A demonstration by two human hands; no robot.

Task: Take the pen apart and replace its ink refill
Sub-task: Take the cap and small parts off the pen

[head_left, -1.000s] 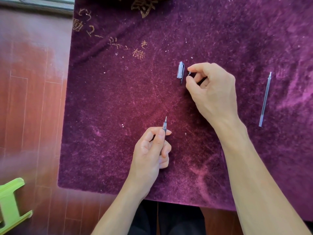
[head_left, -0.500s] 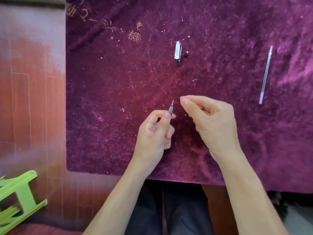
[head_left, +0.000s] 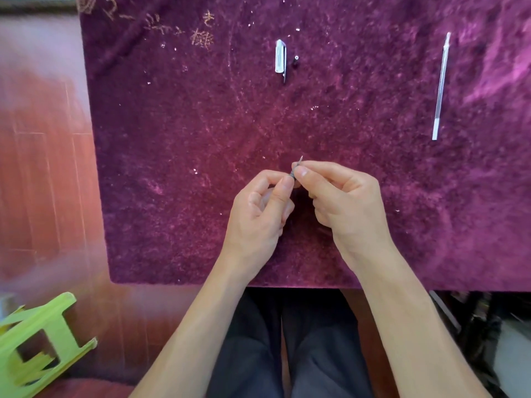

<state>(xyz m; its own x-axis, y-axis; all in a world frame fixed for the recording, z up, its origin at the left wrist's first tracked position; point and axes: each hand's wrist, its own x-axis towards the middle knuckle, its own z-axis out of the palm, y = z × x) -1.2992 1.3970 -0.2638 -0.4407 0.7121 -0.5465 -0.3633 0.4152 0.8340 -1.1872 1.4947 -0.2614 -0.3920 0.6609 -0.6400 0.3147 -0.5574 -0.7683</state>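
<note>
Fingers [head_left: 284,187] of my left hand [head_left: 258,216] are curled round the pen [head_left: 293,173], thumb pressed along it. The fingertips [head_left: 301,171] of my right hand [head_left: 344,208] pinch its front end just above that thumb, so both hands are closed on the one thing and meet at the grip. Only the grey nose and the fine metal point show; the rest of the barrel is hidden in my left fist, and I cannot tell how much of it is there. What matters for the next move is the pen's long axis: it runs away from me and leans slightly to the right, point at the far end, with my left hand on the near part and my right on the far part. So I judge that any twist has to turn about that line, and any pull has to go straight out along it, away from me, with the left hand as the anchor. The loose refill [head_left: 440,87] lies on the purple cloth [head_left: 172,139] well off to the right and farther from me, its length also running away from me, thin point at the far end; my right hand is plainly the nearer one to it. The cap [head_left: 280,57] and a small dark piece [head_left: 296,59] lie side by side beyond my hands, near each other but apart.
</note>
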